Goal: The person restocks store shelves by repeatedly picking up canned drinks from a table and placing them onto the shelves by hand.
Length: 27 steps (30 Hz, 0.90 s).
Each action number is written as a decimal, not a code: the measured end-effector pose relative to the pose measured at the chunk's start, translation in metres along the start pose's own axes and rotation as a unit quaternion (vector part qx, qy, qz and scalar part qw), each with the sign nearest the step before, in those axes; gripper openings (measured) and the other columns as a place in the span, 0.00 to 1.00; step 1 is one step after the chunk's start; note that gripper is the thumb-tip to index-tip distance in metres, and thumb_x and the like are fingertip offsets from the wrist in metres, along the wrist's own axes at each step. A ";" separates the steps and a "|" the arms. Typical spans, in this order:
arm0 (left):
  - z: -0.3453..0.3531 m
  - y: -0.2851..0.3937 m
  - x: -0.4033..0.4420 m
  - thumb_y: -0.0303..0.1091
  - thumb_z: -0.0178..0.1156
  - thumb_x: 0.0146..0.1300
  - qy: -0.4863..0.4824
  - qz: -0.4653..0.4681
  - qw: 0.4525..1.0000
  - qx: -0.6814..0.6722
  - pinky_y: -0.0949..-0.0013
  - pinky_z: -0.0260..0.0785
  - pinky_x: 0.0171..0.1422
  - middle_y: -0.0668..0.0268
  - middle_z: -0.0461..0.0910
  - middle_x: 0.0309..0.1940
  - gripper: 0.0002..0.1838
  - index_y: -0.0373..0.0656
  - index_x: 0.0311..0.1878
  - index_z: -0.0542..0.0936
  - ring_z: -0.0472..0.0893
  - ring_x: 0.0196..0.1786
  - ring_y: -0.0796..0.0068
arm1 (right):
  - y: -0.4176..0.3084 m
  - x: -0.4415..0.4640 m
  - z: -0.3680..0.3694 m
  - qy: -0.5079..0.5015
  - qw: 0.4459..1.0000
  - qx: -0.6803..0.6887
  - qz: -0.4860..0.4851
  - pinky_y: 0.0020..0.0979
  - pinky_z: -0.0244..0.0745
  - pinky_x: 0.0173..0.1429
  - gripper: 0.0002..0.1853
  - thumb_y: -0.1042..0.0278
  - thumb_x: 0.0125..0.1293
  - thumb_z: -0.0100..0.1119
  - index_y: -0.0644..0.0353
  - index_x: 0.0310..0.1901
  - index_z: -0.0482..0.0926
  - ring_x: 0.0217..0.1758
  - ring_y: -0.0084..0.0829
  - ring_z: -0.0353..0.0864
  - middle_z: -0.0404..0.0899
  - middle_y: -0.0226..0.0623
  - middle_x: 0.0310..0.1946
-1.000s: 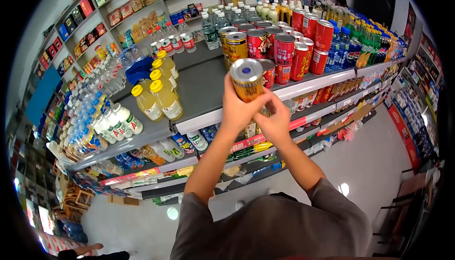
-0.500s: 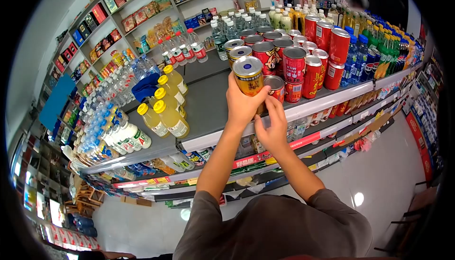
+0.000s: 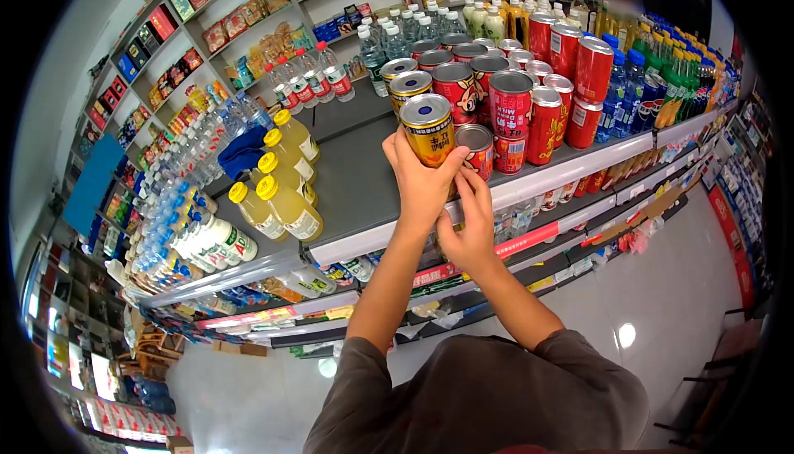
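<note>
My left hand (image 3: pixel 420 185) is wrapped round a gold can (image 3: pixel 428 130) with a silver lid at the front edge of the shelf. Close beside it, my right hand (image 3: pixel 467 227) has its fingers bent upward and its thumb turned in below the left hand. What lies between those right-hand fingers is hidden. A shorter red can (image 3: pixel 475 146) stands just right of the gold can. Behind the held can, another gold can (image 3: pixel 410 85) stands in the same row. Stacked red cans (image 3: pixel 511 102) fill the space to the right.
Yellow-capped bottles (image 3: pixel 291 210) and a dark blue cloth (image 3: pixel 244 154) are on the left of the grey shelf (image 3: pixel 351 185). Red-capped water bottles (image 3: pixel 334 74) stand farther back. Blue-capped bottles (image 3: pixel 632 94) stand at the right. A pale price rail (image 3: pixel 356 245) runs along the front edge.
The view has shifted slightly. The left hand still grips the gold can, which tilts a little differently, showing more of its front. The right hand stays close below it.
</note>
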<state>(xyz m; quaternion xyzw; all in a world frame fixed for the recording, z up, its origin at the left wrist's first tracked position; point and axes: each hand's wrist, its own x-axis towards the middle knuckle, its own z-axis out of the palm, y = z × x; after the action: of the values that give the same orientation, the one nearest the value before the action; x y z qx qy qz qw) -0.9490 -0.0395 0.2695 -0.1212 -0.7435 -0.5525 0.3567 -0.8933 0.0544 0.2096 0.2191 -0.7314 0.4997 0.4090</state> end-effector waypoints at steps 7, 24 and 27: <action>-0.001 -0.012 -0.004 0.42 0.66 0.68 0.020 0.023 0.994 -0.109 0.55 0.56 0.76 0.50 0.61 0.68 0.39 0.33 0.73 0.58 0.66 0.70 0.54 | 0.001 -0.006 0.000 0.012 0.999 0.034 0.018 0.47 0.64 0.74 0.33 0.78 0.57 0.62 0.75 0.66 0.69 0.69 0.57 0.69 0.66 0.60 0.66; -0.002 -0.069 0.113 0.60 0.35 0.81 -0.095 -0.268 0.875 -0.392 0.58 0.72 0.67 0.56 0.82 0.59 0.34 0.39 0.65 0.75 0.82 0.61 0.61 | 0.000 -0.009 -0.007 -0.030 0.999 -0.028 0.012 0.53 0.62 0.72 0.38 0.73 0.55 0.60 0.72 0.70 0.66 0.69 0.61 0.67 0.64 0.61 0.68; 0.002 -0.060 0.107 0.61 0.36 0.80 -0.097 -0.274 0.870 -0.398 0.56 0.74 0.65 0.56 0.82 0.58 0.34 0.41 0.66 0.75 0.83 0.59 0.59 | 0.001 -0.009 -0.006 -0.031 0.999 -0.035 0.004 0.52 0.62 0.72 0.39 0.73 0.54 0.61 0.71 0.71 0.65 0.68 0.61 0.67 0.64 0.62 0.68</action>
<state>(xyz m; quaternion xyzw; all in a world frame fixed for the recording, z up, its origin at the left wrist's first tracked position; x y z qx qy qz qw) -1.0610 -0.0827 0.2960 -0.0969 -0.4946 -0.8628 0.0388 -0.8868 0.0596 0.2025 0.2171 -0.7616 0.4684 0.3917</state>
